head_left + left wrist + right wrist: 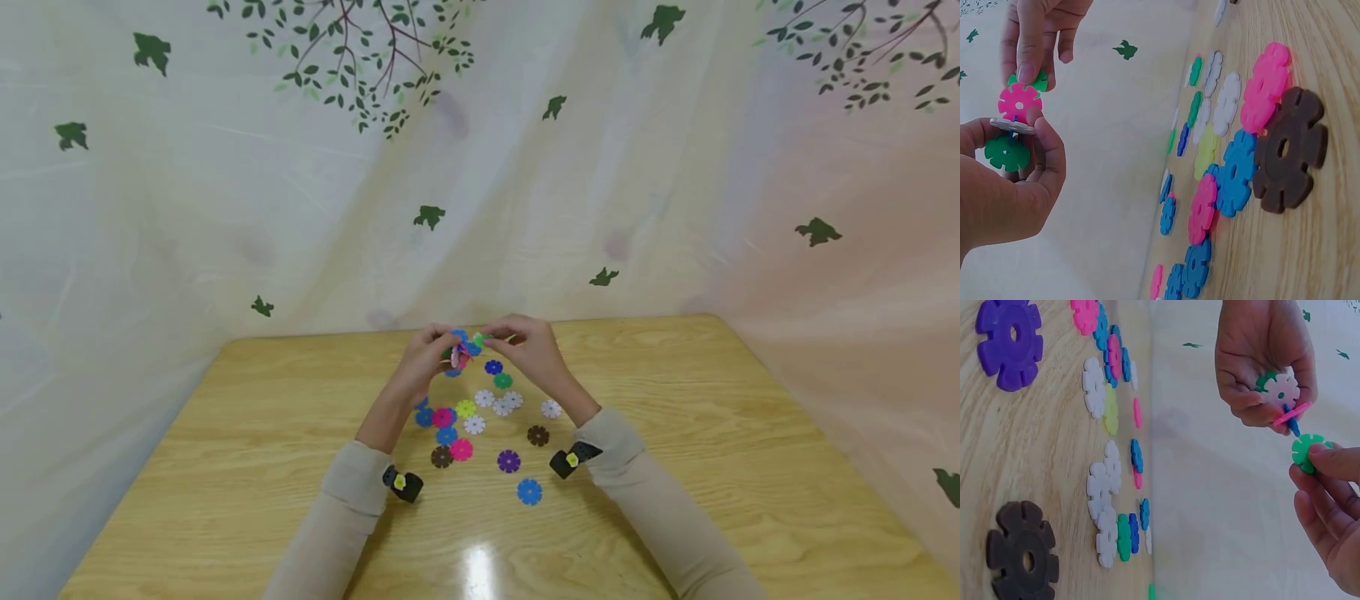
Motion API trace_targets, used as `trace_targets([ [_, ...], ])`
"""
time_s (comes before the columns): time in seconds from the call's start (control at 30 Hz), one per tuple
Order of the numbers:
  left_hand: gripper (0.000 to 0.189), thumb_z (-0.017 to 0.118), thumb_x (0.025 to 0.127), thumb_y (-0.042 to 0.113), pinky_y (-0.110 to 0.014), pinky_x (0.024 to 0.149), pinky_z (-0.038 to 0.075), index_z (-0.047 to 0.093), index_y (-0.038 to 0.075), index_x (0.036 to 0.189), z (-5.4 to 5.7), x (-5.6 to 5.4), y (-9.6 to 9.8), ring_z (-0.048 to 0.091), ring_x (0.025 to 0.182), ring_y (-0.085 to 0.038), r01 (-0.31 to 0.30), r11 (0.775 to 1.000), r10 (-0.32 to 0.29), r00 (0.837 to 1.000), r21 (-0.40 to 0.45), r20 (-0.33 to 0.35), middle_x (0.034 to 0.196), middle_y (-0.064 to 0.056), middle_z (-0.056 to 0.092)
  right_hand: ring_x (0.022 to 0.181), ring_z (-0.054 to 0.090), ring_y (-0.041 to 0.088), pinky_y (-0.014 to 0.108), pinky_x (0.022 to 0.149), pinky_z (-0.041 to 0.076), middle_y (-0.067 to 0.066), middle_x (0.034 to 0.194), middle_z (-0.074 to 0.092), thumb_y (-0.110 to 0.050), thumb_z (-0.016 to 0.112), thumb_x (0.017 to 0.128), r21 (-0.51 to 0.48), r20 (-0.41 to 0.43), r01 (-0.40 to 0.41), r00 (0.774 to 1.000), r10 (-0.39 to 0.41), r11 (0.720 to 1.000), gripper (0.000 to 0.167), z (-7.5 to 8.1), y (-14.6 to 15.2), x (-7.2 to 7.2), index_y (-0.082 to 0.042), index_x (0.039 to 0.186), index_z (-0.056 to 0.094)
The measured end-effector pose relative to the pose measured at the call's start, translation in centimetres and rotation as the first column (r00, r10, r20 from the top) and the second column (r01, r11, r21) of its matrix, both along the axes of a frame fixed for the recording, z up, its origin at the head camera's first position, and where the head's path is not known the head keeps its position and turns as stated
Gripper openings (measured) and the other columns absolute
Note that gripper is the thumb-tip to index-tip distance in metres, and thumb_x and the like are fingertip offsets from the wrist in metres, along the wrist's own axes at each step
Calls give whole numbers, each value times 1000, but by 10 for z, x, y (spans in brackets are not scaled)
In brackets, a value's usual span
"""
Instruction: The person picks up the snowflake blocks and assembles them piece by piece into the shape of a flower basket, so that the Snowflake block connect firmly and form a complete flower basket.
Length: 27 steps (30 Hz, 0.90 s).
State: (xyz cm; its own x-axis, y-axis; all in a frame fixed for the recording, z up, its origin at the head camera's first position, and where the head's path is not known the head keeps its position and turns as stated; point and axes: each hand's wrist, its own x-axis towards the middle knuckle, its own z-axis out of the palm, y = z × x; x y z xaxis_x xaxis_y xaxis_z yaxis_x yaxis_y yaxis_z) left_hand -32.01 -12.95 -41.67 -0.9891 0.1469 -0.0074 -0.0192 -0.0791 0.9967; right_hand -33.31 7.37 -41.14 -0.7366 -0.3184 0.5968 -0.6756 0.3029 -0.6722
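My left hand (422,365) grips a small cluster of interlocking flower-shaped discs. In the right wrist view the cluster shows a white disc (1281,392), a pink disc (1294,413) seen edge-on, a blue disc (1291,421) and a darker green disc (1265,382), the last partly covered by the white one and fingers. My right hand (531,348) pinches a light green disc (1304,451) between thumb and fingers, just off the cluster's blue end. The left wrist view has the pink disc overlapping the light green one. Both hands are raised above the table's far part.
Loose discs lie on the wooden table (247,467) below and between the arms, including a blue disc (529,492), a purple disc (508,461), a brown disc (537,436) and several white ones. A leaf-printed cloth (480,175) hangs behind the table's far edge.
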Motion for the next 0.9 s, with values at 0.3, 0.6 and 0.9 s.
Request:
trace_targets([
  [0.3,16,53,104,15,-29,76,50,55,3,114,0,-1,2,59,73,-11,22,1000,-22,1000,5,12,82,4,62,83,75,26,32,71,61,12,95,78,-7,77,89,-48,-32,-8,999,7,999,11,-4,-2,-2,-4,100,80],
  [0.6,8,54,104,14,-26,73,51,58,7,106,-1,-1,2,60,70,-11,38,999,-38,999,34,12,75,5,63,81,75,27,32,73,62,14,94,78,-3,78,88,-65,-37,-16,999,13,998,10,-4,-7,2,-2,98,79],
  [0.9,15,54,104,13,-26,73,50,64,12,93,1,-1,5,59,67,-10,39,992,-44,998,117,36,73,6,63,74,73,34,35,69,63,20,88,76,4,78,85,-184,-118,-45,993,24,982,10,-14,-14,0,5,95,78],
])
